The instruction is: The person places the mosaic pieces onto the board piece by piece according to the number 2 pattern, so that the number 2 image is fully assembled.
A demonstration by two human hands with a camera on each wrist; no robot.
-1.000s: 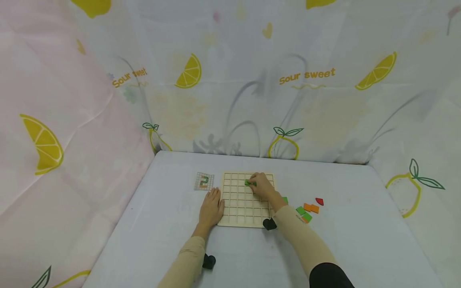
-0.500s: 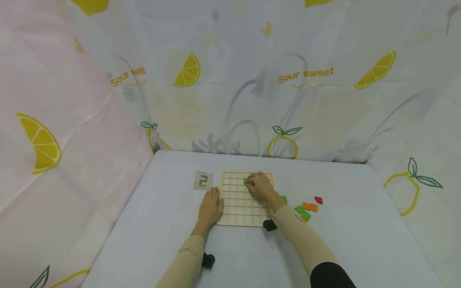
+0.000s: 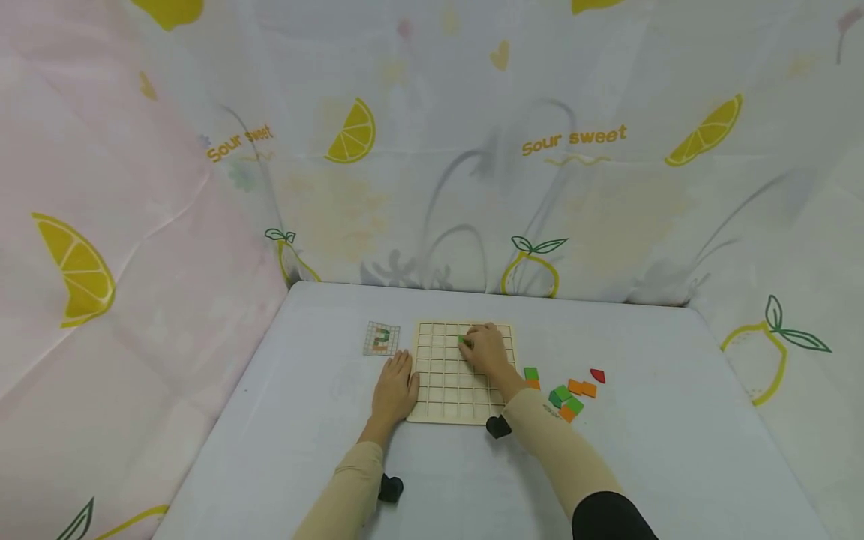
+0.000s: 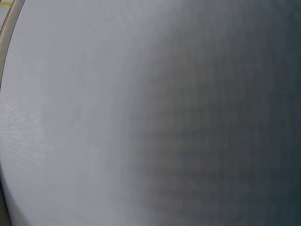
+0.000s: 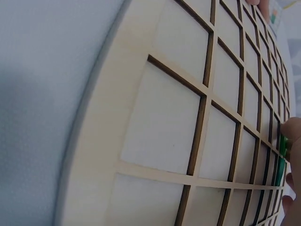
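Note:
A pale wooden grid board [image 3: 442, 386] lies on the white table, its recessed cells framed by thin strips. My right hand [image 3: 487, 350] is over the board's far rows, pinching a small green tile [image 3: 462, 339] low at the cells. In the right wrist view, green shows under the fingertips [image 5: 291, 129], bright above and darker below; the hand covers part of it. My left hand [image 3: 394, 388] rests with straight fingers along the board's left edge. The left wrist view holds mostly blurred table surface, with the board's edge [image 4: 5, 42] at its upper left corner.
Left of the board lies a small gridded card [image 3: 382, 339] with a green and orange pattern. To the right are loose tiles: green [image 3: 530, 373], orange [image 3: 575, 387], dark green [image 3: 555, 399] and a red rounded piece [image 3: 598, 376]. Printed cloth [image 3: 432, 187] walls the table's back and sides.
My right hand has turned slightly over the same far cells, and its forearm has shifted left, uncovering orange and dark green tiles beside the board. The left hand keeps its place.

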